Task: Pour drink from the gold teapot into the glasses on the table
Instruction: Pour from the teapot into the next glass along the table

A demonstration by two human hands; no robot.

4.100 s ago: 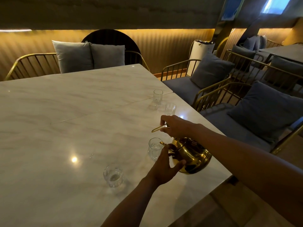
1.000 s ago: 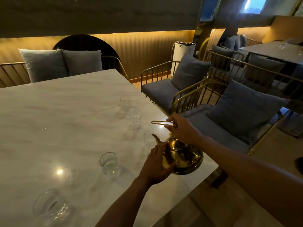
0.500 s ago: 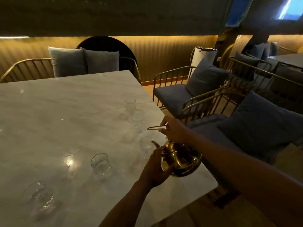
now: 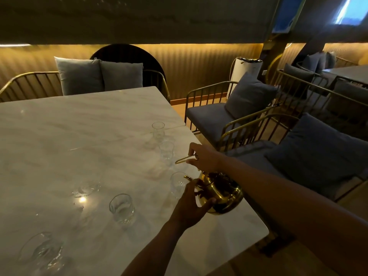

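The gold teapot is held above the marble table, near its right edge, tilted with the spout toward 9 o'clock. My right hand is closed around the thin gold handle above the pot. My left hand is cupped against the pot's near side, thumb and fingers spread on the body, not fully closed.

The spout tip sits at the rim of the nearest glass, at 9 o'clock from the pot. I cannot tell whether liquid is flowing.

At 11 o'clock stand a second glass and, beyond it, a third glass. At 8 o'clock a short glass stands apart. Further out at 8 o'clock is the corner glass.

Cushioned chairs stand at 1 o'clock beyond the table edge.
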